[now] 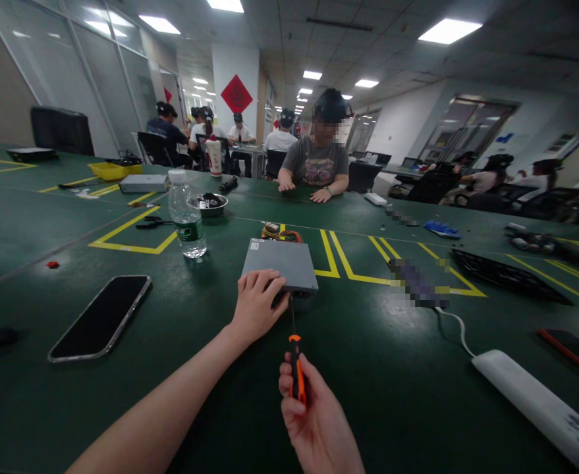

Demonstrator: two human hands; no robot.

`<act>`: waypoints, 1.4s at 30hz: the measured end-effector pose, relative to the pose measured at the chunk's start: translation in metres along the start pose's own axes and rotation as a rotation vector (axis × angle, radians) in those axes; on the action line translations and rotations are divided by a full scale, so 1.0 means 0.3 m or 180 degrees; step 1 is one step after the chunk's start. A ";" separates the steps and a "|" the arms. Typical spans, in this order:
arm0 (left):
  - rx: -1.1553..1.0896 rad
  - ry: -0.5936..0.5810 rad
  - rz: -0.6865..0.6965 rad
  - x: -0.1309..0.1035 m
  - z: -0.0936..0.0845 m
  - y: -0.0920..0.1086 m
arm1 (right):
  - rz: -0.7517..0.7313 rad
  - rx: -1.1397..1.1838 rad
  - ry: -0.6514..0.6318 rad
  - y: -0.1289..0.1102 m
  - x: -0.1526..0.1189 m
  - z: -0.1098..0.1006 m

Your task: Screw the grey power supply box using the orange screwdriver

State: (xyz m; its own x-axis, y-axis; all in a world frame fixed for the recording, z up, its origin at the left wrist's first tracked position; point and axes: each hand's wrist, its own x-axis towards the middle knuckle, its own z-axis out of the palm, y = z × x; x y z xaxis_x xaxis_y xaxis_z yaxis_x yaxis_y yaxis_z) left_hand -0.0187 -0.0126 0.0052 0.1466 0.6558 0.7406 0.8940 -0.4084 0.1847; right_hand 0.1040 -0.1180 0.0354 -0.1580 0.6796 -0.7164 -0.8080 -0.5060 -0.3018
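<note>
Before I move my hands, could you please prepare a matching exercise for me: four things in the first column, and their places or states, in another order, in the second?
Things:
1. screwdriver
2. grey metal box
3. water bottle
4. phone

Places or states:
A. partly under the left hand
B. lying flat, dark screen up
C. held in the right hand
D. standing upright

Right pairs: 1-C, 2-A, 3-D, 4-B
</note>
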 end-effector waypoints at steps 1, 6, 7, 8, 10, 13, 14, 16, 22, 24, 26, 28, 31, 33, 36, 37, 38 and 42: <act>0.0004 0.0000 -0.0002 0.000 0.000 0.000 | 0.0061 -0.0022 0.0032 -0.002 0.000 0.002; 0.0018 -0.0013 -0.0002 -0.001 0.002 0.000 | 0.0132 -0.0212 -0.0109 0.003 -0.008 0.017; 0.0026 -0.0009 -0.0007 -0.001 0.002 0.000 | 0.0113 -0.0221 -0.0123 0.005 -0.010 0.020; 0.0036 -0.0009 -0.0007 0.000 0.001 0.000 | 0.0088 -0.0211 -0.0123 0.008 -0.011 0.022; 0.0051 0.0000 0.0001 0.001 -0.001 0.000 | 0.0017 -0.0160 -0.0099 0.010 -0.013 0.024; 0.0064 0.0005 0.0023 0.001 -0.004 0.002 | -0.0042 -0.0114 -0.0100 0.007 -0.009 0.019; 0.0063 0.0002 0.0026 0.001 -0.004 0.002 | -0.0032 -0.0120 -0.0121 0.005 -0.006 0.017; 0.0060 0.0007 0.0020 0.001 -0.004 0.002 | 0.0014 -0.0142 -0.0171 0.001 -0.002 0.013; 0.0067 0.0042 -0.0006 0.001 0.000 0.002 | 0.0075 -0.0121 -0.0169 0.004 0.003 0.010; 0.0081 0.0054 0.0001 0.001 -0.001 0.002 | -0.0042 -0.0043 -0.0180 0.007 0.006 0.009; 0.0085 0.0044 0.0009 0.002 -0.003 0.002 | -0.0098 -0.0009 -0.0167 0.008 0.006 0.009; 0.0077 0.0034 0.0008 0.002 -0.004 0.002 | -0.0040 -0.0029 -0.0151 0.006 0.004 0.011; 0.0065 0.0030 -0.0008 0.001 -0.003 0.002 | 0.0099 -0.0130 -0.0129 0.002 -0.001 0.016; 0.0060 0.0022 -0.0020 0.001 -0.001 0.003 | 0.0115 -0.0151 -0.0169 0.002 -0.002 0.020; 0.0058 0.0004 -0.0008 0.001 0.000 0.002 | 0.0113 -0.0130 -0.0260 0.003 -0.005 0.019; 0.0059 0.0007 -0.0002 0.000 0.000 0.002 | 0.0123 -0.0138 -0.0273 0.003 -0.007 0.017; 0.0061 0.0014 -0.0001 0.000 0.000 0.001 | 0.0133 -0.0150 -0.0267 0.003 -0.009 0.013; 0.0051 0.0015 0.0010 0.001 -0.002 -0.002 | 0.0112 -0.0127 -0.0246 -0.009 -0.015 -0.015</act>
State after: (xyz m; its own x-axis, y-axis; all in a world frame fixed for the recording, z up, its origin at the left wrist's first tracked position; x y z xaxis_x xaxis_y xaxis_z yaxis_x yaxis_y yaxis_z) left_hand -0.0194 -0.0125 0.0058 0.1475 0.6514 0.7442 0.9001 -0.4002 0.1719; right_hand 0.1096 -0.1220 0.0366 -0.2304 0.6990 -0.6769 -0.7781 -0.5501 -0.3032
